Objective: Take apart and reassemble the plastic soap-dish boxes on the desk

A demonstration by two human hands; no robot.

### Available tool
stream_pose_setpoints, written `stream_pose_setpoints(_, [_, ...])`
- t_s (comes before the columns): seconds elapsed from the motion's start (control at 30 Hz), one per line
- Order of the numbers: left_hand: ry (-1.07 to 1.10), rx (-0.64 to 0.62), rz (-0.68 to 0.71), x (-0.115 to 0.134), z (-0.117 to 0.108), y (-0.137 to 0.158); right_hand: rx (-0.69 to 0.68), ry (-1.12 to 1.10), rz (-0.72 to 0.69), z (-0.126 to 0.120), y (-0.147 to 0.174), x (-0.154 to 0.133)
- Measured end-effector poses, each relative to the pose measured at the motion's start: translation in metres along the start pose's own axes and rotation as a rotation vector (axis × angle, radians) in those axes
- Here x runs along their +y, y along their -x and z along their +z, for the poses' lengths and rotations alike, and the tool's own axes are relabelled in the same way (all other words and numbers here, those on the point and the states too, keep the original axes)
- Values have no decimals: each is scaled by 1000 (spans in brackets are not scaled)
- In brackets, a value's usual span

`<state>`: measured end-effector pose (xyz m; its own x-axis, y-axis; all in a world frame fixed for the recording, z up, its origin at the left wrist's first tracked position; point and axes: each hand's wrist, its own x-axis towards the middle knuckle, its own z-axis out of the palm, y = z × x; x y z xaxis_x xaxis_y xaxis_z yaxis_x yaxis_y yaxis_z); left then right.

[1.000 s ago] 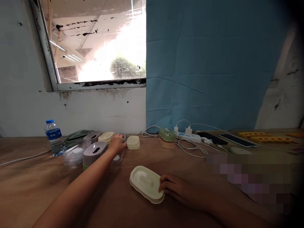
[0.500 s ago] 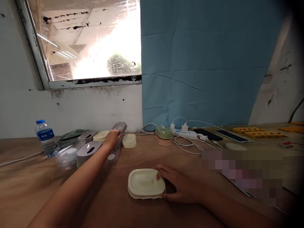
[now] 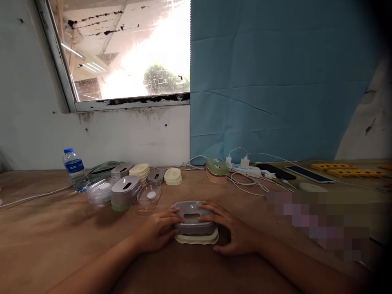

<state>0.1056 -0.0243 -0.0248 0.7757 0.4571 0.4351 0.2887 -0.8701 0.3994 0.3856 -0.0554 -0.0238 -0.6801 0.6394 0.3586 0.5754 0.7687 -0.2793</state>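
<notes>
A grey plastic tissue box cover (image 3: 192,228) with an oval slot in its top sits over a cream plastic base (image 3: 199,239) on the table in front of me. My left hand (image 3: 159,229) grips the cover's left end, fingers on the rim and thumb low on the side. On the right end, my right hand (image 3: 234,229) has its fingers curled over the cover's top edge, with the thumb apart, close to the cream base. Whether the cover is seated fully on the base cannot be made out.
At the left stand a grey box with a green base (image 3: 125,194), clear plastic pieces (image 3: 102,190), stacked cream bases (image 3: 139,171) and a water bottle (image 3: 74,171). Farther back are another cream stack (image 3: 173,176), a green box (image 3: 217,168), a power strip (image 3: 248,169), cables and phones (image 3: 309,174).
My left hand has come back from the far group with a grey cover, which now sits over the cream base. My right hand has shifted from the base onto the cover.
</notes>
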Motion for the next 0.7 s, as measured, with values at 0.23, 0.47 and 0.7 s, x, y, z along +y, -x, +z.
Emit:
stream_pose_setpoints(0.23, [-3, -67, 66, 7, 1, -5, -32, -17, -53, -4, -1, 4])
stream_pose_setpoints(0.47, [34, 11, -52, 6, -1, -3, -74, 3, -79, -8, 1, 3])
stream_pose_setpoints(0.7, [-225, 362, -258, -39, -23, 5, -70, 25, -99, -5, -2, -4])
